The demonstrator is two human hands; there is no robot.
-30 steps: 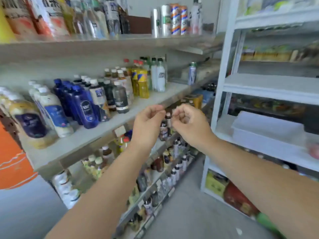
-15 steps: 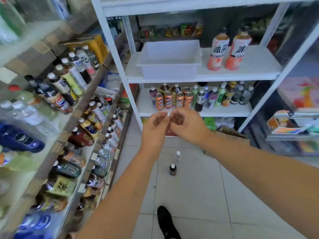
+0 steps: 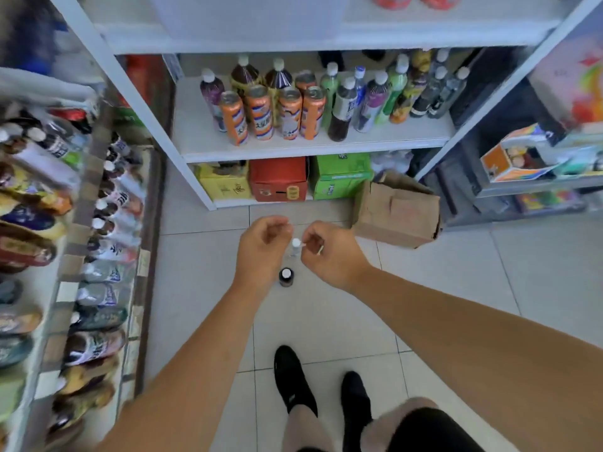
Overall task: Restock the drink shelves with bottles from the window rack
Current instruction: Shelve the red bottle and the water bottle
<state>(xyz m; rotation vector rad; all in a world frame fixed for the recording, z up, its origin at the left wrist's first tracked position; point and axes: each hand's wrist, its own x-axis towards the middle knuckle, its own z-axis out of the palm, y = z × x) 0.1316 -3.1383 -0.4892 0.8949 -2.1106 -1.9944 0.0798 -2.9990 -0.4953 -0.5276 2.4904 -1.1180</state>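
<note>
A person is holding the left hand (image 3: 262, 252) and right hand (image 3: 332, 256) out over a glossy tiled floor (image 3: 326, 321), fingers curling inward and gripping nothing that shows. The smooth plastic bottles (image 3: 339, 106) and cylindrical orange cans (image 3: 261, 115) are waiting on the white rack (image 3: 310, 151) ahead, with the drink shelves (image 3: 81, 207) showing blurred at left. A white-capped clear bottle (image 3: 295, 247) and dark bottle (image 3: 286, 277) are standing just ahead of the black shoes (image 3: 293, 380), where a careless step risks sending them rolling across the slick tiles.
</note>
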